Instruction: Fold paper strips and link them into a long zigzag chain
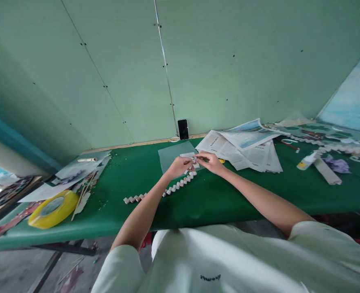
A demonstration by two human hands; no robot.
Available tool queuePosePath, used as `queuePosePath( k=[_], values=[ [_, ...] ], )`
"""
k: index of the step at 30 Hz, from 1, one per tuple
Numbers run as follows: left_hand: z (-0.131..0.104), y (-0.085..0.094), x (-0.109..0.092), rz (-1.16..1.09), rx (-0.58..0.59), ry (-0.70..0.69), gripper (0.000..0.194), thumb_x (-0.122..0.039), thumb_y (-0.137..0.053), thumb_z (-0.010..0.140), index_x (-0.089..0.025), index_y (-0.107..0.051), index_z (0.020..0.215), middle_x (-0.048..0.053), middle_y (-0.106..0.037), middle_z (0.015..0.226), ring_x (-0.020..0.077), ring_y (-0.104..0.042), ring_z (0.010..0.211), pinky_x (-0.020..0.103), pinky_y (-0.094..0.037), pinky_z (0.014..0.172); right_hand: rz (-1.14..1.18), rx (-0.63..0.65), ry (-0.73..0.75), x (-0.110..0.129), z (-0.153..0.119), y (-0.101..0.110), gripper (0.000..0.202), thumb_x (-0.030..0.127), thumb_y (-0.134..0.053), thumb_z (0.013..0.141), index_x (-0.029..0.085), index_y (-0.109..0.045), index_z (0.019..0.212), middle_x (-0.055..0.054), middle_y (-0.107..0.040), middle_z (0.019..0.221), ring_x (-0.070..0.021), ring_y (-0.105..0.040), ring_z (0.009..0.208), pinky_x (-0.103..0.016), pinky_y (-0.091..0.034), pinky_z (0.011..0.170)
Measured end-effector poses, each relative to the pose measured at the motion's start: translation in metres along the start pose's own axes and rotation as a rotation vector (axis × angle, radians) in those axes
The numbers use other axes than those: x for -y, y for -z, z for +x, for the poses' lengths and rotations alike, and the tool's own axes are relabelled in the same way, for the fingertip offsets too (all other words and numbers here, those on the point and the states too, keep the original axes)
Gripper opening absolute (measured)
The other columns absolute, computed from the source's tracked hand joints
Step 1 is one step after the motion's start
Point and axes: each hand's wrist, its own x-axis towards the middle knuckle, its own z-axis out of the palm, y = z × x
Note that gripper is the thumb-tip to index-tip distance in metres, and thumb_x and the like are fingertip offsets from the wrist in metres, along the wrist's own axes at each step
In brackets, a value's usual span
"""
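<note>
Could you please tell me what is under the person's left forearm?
The green table shows on both sides of the left forearm, and so does the zigzag chain, which seems to run beneath it. The stretch directly under the forearm is covered.

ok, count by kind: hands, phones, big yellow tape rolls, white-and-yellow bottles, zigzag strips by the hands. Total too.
Left hand, right hand: 2
Phone: 1
Big yellow tape roll: 1
White-and-yellow bottle: 1
Zigzag strip by the hands: 1, if continuous behind the left forearm
Total: 6
</note>
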Motion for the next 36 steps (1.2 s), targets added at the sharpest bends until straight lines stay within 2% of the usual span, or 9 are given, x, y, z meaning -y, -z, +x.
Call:
queuePosePath(
  k=[3,8,14,19,22,26,30,34,36],
  values=[
    [-0.002,-0.002,-0.004,0.118,-0.018,-0.054,0.040,-0.036,-0.053,0.103,-0.016,-0.079,0.079,0.005,-0.076,0.079,0.0136,-0.063,0.063,0.023,-0.045,0.067,0.067,0.025,-0.047,-0.002,0.002,0.003,0.037,0.055,-0.074,0.092,0.020,-0.081,0.098,-0.005,-0.068,0.082,-0.0191,-0.060,0.071,-0.030,-0.049,0.063],
    [-0.003,-0.001,-0.008,0.162,0.016,-0.063,0.044,-0.039,-0.051,0.104,-0.017,-0.079,0.079,0.004,-0.072,0.069,0.0120,-0.051,0.052,0.025,-0.039,0.060,0.117,0.039,-0.063,-0.005,0.003,0.007,0.037,0.056,-0.076,0.090,0.020,-0.081,0.089,-0.006,-0.072,0.082,-0.0192,-0.062,0.069,-0.031,-0.047,0.063],
    [-0.002,-0.001,-0.007,0.114,0.051,-0.056,0.045,-0.041,-0.050,0.104,-0.017,-0.081,0.081,0.007,-0.075,0.073,0.0145,-0.055,0.056,0.025,-0.041,0.061,0.046,0.002,-0.059,-0.006,0.003,0.009,0.041,0.060,-0.077,0.088,0.020,-0.081,0.079,-0.006,-0.072,0.073,-0.0207,-0.064,0.068,-0.032,-0.048,0.062],
    [-0.002,-0.001,-0.007,0.138,0.033,-0.039,0.044,-0.039,-0.052,0.104,-0.016,-0.081,0.081,0.007,-0.076,0.075,0.0135,-0.056,0.055,0.025,-0.042,0.061,0.044,0.025,-0.046,-0.004,0.004,0.010,0.037,0.057,-0.077,0.089,0.021,-0.082,0.080,-0.005,-0.071,0.070,-0.0200,-0.063,0.065,-0.032,-0.049,0.061],
    [0.000,-0.003,-0.005,0.105,0.027,-0.023,0.043,-0.040,-0.053,0.103,-0.016,-0.081,0.081,0.007,-0.077,0.076,0.0152,-0.064,0.061,0.025,-0.047,0.066,0.022,0.010,-0.020,-0.001,0.003,0.010,0.036,0.057,-0.075,0.091,0.023,-0.083,0.082,-0.005,-0.072,0.072,-0.0206,-0.063,0.065,-0.033,-0.051,0.062],
    [0.003,-0.005,0.005,-0.065,0.040,0.072,0.040,-0.050,-0.063,0.098,-0.016,-0.082,0.092,0.008,-0.080,0.083,0.0190,-0.072,0.072,0.027,-0.055,0.073,-0.032,-0.005,0.033,0.003,0.001,0.006,0.034,0.055,-0.072,0.094,0.024,-0.084,0.086,-0.006,-0.074,0.077,-0.0223,-0.066,0.069,-0.035,-0.054,0.066],
    [0.005,-0.004,0.014,-0.364,0.077,0.181,0.047,-0.058,-0.075,0.088,-0.014,-0.081,0.104,0.013,-0.081,0.095,0.0226,-0.076,0.084,0.033,-0.060,0.083,-0.105,-0.054,0.100,0.002,-0.001,0.001,0.033,0.053,-0.068,0.098,0.025,-0.084,0.090,-0.007,-0.076,0.081,-0.0244,-0.068,0.072,-0.038,-0.055,0.067],
    [0.004,0.000,0.016,-0.608,0.155,0.245,0.048,-0.051,-0.086,0.082,-0.011,-0.080,0.109,0.017,-0.079,0.105,0.0242,-0.076,0.095,0.037,-0.059,0.093,-0.169,-0.101,0.162,0.003,-0.002,-0.001,0.029,0.048,-0.067,0.099,0.026,-0.085,0.093,-0.007,-0.076,0.082,-0.0246,-0.068,0.072,-0.039,-0.054,0.067],
    [0.004,0.001,0.016,-0.685,0.150,0.266,0.044,-0.044,-0.088,0.083,-0.010,-0.079,0.109,0.018,-0.079,0.104,0.0229,-0.076,0.096,0.036,-0.058,0.093,-0.185,-0.135,0.182,0.006,-0.003,-0.003,0.028,0.047,-0.067,0.099,0.027,-0.085,0.094,-0.007,-0.076,0.080,-0.0242,-0.068,0.070,-0.039,-0.054,0.066]
  ],
)
